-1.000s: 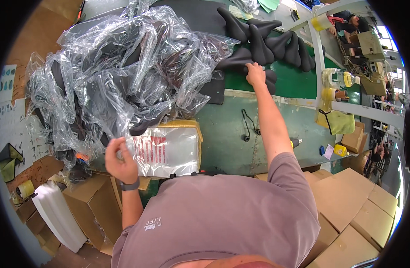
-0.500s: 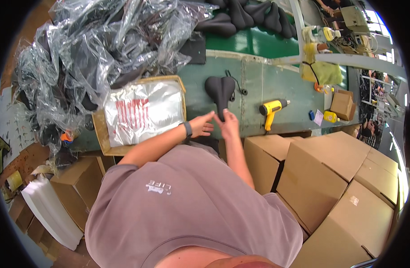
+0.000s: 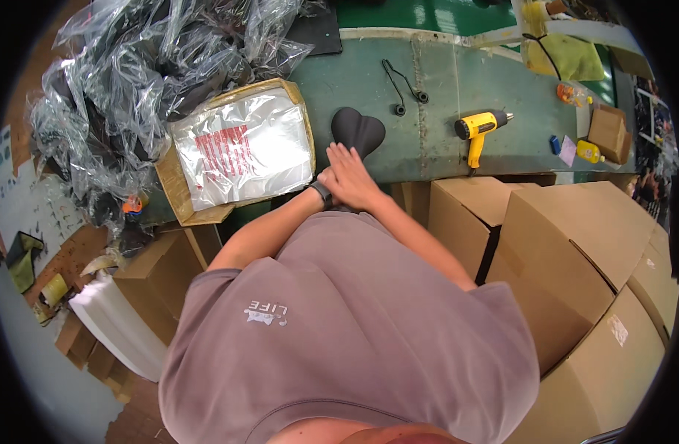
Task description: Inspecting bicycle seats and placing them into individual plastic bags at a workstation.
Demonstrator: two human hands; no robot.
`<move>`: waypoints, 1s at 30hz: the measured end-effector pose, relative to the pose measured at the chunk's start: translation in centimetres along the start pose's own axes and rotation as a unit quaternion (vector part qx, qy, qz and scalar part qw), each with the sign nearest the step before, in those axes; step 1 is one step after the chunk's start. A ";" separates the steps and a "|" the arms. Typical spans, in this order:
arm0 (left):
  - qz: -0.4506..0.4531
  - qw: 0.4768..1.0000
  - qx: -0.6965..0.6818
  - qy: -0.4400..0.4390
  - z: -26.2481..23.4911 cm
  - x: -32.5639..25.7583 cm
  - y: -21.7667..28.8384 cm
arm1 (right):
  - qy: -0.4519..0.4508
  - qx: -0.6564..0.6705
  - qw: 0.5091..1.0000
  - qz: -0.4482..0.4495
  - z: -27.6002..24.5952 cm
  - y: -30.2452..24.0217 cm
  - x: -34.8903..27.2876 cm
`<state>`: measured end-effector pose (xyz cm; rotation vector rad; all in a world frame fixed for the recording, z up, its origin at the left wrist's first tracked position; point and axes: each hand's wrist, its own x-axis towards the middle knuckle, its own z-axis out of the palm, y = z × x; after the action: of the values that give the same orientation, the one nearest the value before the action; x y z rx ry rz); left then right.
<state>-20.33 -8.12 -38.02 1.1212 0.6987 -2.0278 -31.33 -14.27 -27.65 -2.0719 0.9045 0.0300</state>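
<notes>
A black bicycle saddle lies at the near edge of the green workbench, its wide end pointing away from me. My right hand rests flat across its narrow end, fingers stretched and pressed side by side. Against the right palm sits my left hand, below a dark wristband; its fingers are hidden under the right hand, so I cannot see whether they hold the saddle. Beyond the saddle, a black cord with two round black ends lies on the bench, touched by neither hand.
Left of the saddle stands an open carton of silvery plastic bags, beside a heap of plastic-wrapped dark items. A yellow-black heat gun lies to the right. Large cardboard boxes crowd the near right; white foam sheets stand lower left.
My view has shifted. The saddle has come nearer the bench edge, away from the cord. My right hand has gone from fingering the saddle's narrow end to lying flat over it, covering my left hand's fingers.
</notes>
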 end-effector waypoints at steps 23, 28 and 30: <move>0.087 0.993 0.075 -0.014 4.1 -4.8 -0.4 | 0.289 -0.096 0.951 -0.057 -4.6 21.0 11.1; 0.193 0.888 0.415 -0.052 7.3 -7.1 -1.6 | 0.331 0.076 0.938 0.069 -2.7 14.5 7.3; 0.289 0.827 0.482 0.001 6.0 -7.2 -2.4 | 0.201 0.363 0.886 0.206 -3.4 10.6 3.8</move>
<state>-22.51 -8.74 -28.58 1.6063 -0.7388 -1.7853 -36.00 -22.88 -34.17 -1.1757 1.3456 -0.4611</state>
